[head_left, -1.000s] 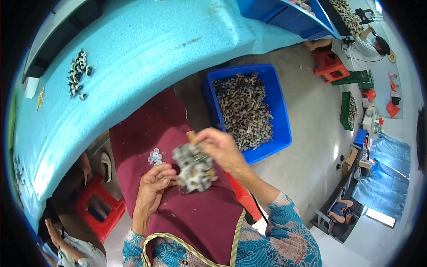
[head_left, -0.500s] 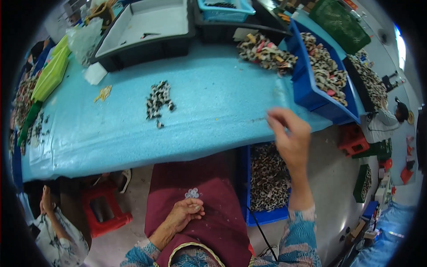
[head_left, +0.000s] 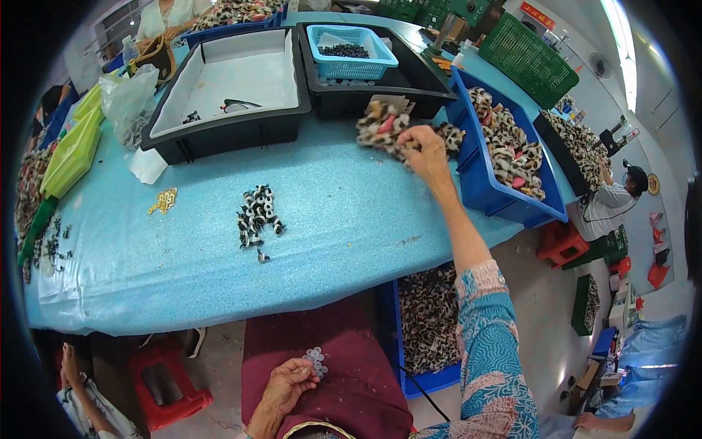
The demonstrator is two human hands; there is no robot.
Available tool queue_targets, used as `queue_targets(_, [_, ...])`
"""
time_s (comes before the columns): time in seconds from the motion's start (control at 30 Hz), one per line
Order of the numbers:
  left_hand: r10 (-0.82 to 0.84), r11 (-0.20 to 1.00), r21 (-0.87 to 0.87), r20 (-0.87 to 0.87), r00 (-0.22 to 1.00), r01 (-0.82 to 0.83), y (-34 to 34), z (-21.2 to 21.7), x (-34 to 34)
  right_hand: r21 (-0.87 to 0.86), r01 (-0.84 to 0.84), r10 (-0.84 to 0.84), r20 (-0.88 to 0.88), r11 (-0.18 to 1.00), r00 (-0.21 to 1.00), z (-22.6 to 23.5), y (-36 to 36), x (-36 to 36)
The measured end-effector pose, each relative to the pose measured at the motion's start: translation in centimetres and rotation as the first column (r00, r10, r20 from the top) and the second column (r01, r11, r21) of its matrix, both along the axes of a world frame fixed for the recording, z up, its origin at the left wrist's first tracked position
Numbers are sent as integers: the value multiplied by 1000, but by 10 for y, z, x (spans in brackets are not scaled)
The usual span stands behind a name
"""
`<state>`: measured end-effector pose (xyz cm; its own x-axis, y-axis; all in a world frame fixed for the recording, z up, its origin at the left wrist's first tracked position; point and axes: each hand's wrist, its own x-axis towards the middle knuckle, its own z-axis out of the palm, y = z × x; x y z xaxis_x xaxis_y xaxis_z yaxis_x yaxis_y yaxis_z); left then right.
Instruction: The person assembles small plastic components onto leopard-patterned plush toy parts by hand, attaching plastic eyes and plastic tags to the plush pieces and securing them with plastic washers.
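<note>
My right hand (head_left: 430, 155) reaches out over the blue table covering, its fingers closed on a spotted plush piece at the front of a small heap of plush pieces (head_left: 382, 126). In my lap, my left hand (head_left: 287, 385) has curled fingers and a pinched thumb. Whatever it may hold is hidden. Small translucent disc-shaped washers (head_left: 316, 358) lie clustered on the maroon apron (head_left: 351, 373), right at those fingertips. On the table sit a pile of small black-and-white stemmed parts (head_left: 257, 212) and a few yellow ring-like pieces (head_left: 164, 200).
A black tray lined in white (head_left: 241, 69) and a light-blue basket (head_left: 351, 69) stand at the back. Blue crates of spotted plush stand right (head_left: 504, 205) and below the table (head_left: 431, 382). A red stool (head_left: 168, 399) is at lower left; other people sit nearby.
My right hand has moved forward and left from above the table's front edge to the plush heap and closed on a piece. My left hand stays by the washers. The view has tilted up.
</note>
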<state>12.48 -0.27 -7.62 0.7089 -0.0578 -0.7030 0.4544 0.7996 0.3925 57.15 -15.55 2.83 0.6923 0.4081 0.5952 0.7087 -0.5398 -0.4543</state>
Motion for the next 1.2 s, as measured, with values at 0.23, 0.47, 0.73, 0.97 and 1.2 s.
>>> queue_targets(0.23, [-89, 996, 20, 68, 994, 88, -6, 5, 18, 521, -19, 175, -252, 853, 952, 16, -11, -49])
queue_targets(0.47, [-201, 959, 246, 241, 950, 140, -10, 48, 37, 928, 13, 642, -269, 373, 718, 25, -39, -102])
queue_targets(0.73, [-123, 957, 281, 601, 790, -65, -34, 95, 96, 883, -78, 778, -362, 462, 513, -10, -38, -243])
queue_targets(0.97, [-134, 914, 399, 468, 874, -73, -37, 80, 76, 946, 6, 939, -324, 325, 117, -12, -45, -277])
queue_targets(1.2, [-321, 616, 776, 404, 856, -136, -26, 70, 66, 692, -79, 687, -721, 717, -83, -34, -48, -295])
